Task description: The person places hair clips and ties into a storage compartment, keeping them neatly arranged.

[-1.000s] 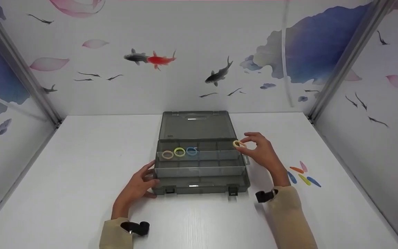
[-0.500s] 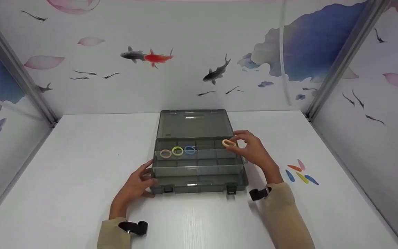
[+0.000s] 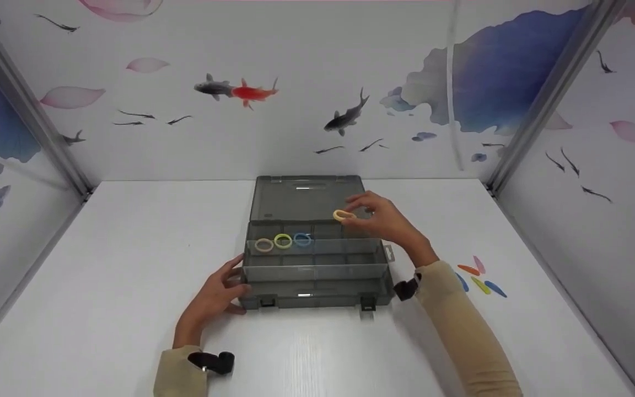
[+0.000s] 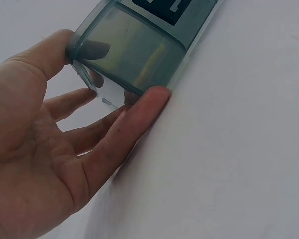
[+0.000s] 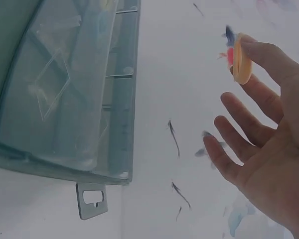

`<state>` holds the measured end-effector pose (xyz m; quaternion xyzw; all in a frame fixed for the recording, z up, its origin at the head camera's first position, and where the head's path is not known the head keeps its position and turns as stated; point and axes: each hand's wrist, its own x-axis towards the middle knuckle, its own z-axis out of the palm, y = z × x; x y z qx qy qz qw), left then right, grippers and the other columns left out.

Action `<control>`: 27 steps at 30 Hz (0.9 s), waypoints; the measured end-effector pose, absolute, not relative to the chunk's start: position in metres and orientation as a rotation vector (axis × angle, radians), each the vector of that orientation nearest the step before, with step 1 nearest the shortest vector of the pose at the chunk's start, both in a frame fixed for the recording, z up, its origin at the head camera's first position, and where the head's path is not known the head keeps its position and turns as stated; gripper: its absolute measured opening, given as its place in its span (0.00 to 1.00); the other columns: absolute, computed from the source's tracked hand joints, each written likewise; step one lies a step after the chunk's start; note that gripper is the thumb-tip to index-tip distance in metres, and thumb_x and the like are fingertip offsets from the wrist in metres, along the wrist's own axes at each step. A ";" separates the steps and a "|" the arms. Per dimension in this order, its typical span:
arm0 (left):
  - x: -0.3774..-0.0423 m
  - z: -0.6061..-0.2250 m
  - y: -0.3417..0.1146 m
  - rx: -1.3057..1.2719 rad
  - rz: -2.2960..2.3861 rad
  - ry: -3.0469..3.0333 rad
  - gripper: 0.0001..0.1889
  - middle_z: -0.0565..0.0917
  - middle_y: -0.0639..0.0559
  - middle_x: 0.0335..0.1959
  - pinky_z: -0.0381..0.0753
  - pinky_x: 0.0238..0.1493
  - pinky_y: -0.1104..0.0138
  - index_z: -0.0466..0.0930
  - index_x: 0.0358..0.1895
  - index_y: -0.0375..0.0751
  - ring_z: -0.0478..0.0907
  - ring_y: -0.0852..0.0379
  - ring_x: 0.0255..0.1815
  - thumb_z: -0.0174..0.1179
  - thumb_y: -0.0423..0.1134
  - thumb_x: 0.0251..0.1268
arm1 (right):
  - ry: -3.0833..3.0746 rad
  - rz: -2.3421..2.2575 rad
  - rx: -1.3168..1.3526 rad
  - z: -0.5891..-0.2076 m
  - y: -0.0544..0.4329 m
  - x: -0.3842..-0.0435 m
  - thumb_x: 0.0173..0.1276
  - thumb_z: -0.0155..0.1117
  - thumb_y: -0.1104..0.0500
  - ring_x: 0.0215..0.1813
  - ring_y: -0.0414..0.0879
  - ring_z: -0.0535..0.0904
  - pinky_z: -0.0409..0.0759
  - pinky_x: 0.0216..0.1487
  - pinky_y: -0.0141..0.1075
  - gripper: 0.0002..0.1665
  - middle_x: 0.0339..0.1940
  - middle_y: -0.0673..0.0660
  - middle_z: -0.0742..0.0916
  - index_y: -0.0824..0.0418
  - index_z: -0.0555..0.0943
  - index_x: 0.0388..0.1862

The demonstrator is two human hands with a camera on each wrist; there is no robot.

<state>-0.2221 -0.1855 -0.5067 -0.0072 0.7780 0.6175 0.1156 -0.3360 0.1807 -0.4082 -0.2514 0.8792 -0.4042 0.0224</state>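
Note:
A grey see-through compartment box point(image 3: 317, 302) lies with its lid point(image 3: 306, 201) folded back. My left hand point(image 3: 213, 295) grips its front left corner, thumb on the upper edge and fingers along the side, as the left wrist view shows. My right hand point(image 3: 389, 221) pinches a pale yellow hair tie point(image 5: 243, 67) between thumb and index finger, above the back row's right half; the other fingers are spread. Beige point(image 3: 264, 252), yellow-green point(image 3: 283, 247) and blue point(image 3: 302, 245) hair ties sit side by side in the back row, toward the left.
Several coloured hair clips point(image 3: 481, 285) lie on the white table point(image 3: 130, 264) right of the box, near my right sleeve point(image 3: 461, 320). A clear hanging tab point(image 5: 92, 201) sticks out from the box's side. Printed wall panels point(image 3: 306, 44) close off the back and sides.
My right hand has carried the pale yellow hair tie leftward from the box's right edge, and lately a little up and back. The left hand keeps its hold on the corner.

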 end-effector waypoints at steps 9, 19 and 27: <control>-0.223 -0.509 -0.186 -0.025 1.797 2.296 0.41 0.64 0.37 0.76 0.90 0.36 0.55 0.55 0.80 0.55 0.74 0.39 0.67 0.60 0.32 0.65 | 2.681 -1.127 -0.716 -0.420 0.160 -0.366 0.65 0.71 0.45 0.72 0.54 0.71 0.74 0.69 0.55 0.19 0.67 0.56 0.80 0.54 0.87 0.50; -0.221 -0.506 -0.186 0.008 1.805 2.280 0.41 0.63 0.36 0.77 0.90 0.37 0.54 0.54 0.80 0.53 0.74 0.38 0.67 0.60 0.32 0.66 | 2.626 -1.109 -0.641 -0.431 0.144 -0.382 0.66 0.71 0.45 0.69 0.60 0.74 0.75 0.67 0.55 0.19 0.62 0.58 0.83 0.55 0.87 0.49; -0.222 -0.506 -0.187 0.016 1.803 2.287 0.41 0.64 0.36 0.77 0.90 0.37 0.54 0.53 0.81 0.53 0.75 0.39 0.66 0.60 0.32 0.67 | 2.635 -1.012 -0.615 -0.437 0.136 -0.389 0.67 0.70 0.48 0.70 0.61 0.74 0.74 0.69 0.57 0.18 0.66 0.61 0.81 0.56 0.88 0.49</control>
